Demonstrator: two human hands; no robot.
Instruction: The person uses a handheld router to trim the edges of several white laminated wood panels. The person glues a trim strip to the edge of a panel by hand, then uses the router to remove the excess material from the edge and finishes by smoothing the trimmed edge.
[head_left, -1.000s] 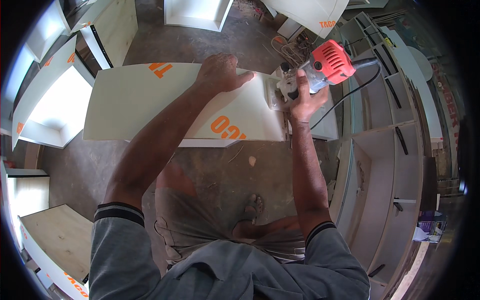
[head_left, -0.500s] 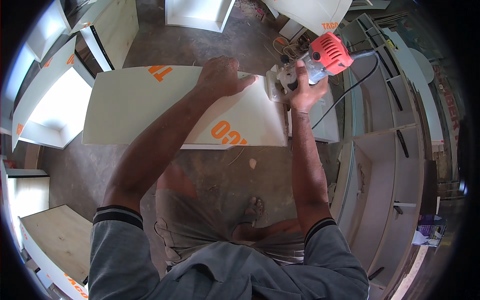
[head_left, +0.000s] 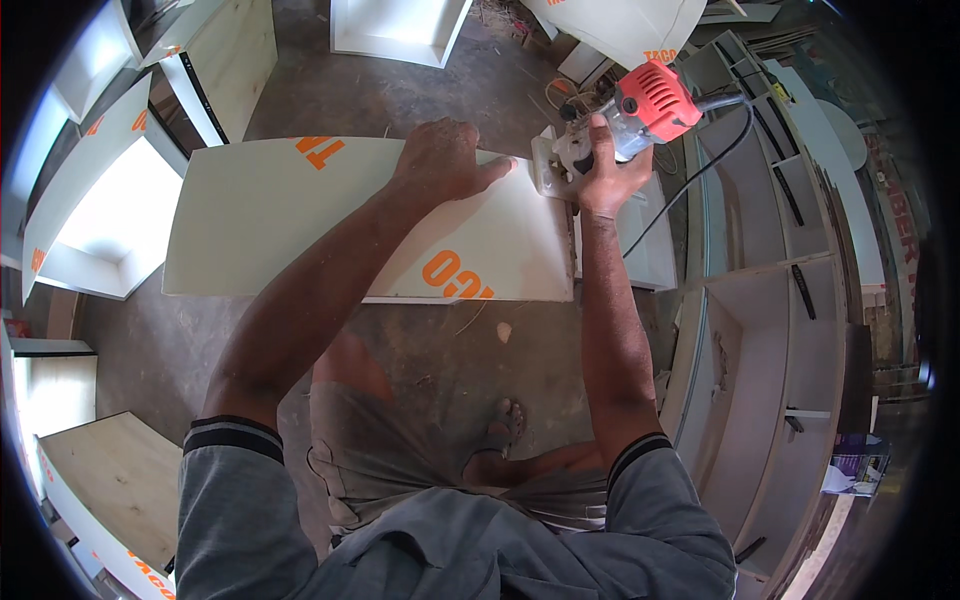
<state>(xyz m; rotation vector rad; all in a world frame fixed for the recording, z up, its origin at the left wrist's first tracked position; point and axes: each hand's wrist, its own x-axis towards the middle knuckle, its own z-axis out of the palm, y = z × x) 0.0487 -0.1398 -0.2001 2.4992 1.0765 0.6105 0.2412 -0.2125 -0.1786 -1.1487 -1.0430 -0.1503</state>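
Note:
A white board (head_left: 250,215) with orange lettering lies flat in front of me, its long side running left to right. My left hand (head_left: 445,160) presses on it near the far edge, fingers curled over that edge and thumb stretched along the top face. My right hand (head_left: 612,178) is wrapped round a trim router (head_left: 655,105) with a red motor cap and a clear-grey body. The router leans over to the right, its pale base plate (head_left: 548,165) at the board's right end near the far corner. The cutter is hidden from view.
A black power cord (head_left: 715,160) loops from the router down past my right forearm. Open cabinet frames (head_left: 745,370) stand along the right. White box units (head_left: 120,215) and panels stand on the left, and another white box (head_left: 395,30) lies at the far side.
The router has shifted slightly away from me along the board's right end. My left hand keeps its place on the board.

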